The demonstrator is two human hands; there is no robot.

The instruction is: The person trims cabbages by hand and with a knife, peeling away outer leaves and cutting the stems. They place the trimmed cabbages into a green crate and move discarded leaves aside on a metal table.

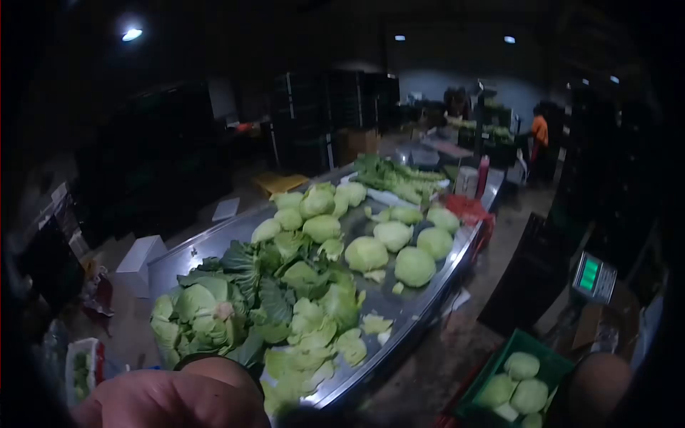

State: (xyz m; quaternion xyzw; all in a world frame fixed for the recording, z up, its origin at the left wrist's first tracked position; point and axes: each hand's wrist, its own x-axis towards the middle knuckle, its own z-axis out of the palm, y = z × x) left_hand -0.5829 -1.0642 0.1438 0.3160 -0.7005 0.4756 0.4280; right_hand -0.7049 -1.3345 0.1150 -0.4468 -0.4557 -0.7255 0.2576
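Observation:
At the lower left edge, very near the camera, part of my left hand (175, 399) shows, blurred and cut off by the frame. Its fingers cannot be made out, nor whether it holds anything. Behind it, a rounded patch of bare skin, apparently part of an arm, meets a dark edge. My right hand does not show; a dim rounded shape (603, 385) at lower right may be part of my arm. Nearest on the metal table lie a large leafy cabbage (203, 314) and loose cabbage leaves (307, 357). Trimmed pale cabbages (414, 266) sit farther along.
A green crate (492, 364) with several cabbages stands right of the metal table (214, 246). Beyond it is a scale (594, 277) with a lit green display. Leafy greens (396, 178) and a red bag (467, 209) lie at the table's far end. A person (539, 132) in orange stands in the background.

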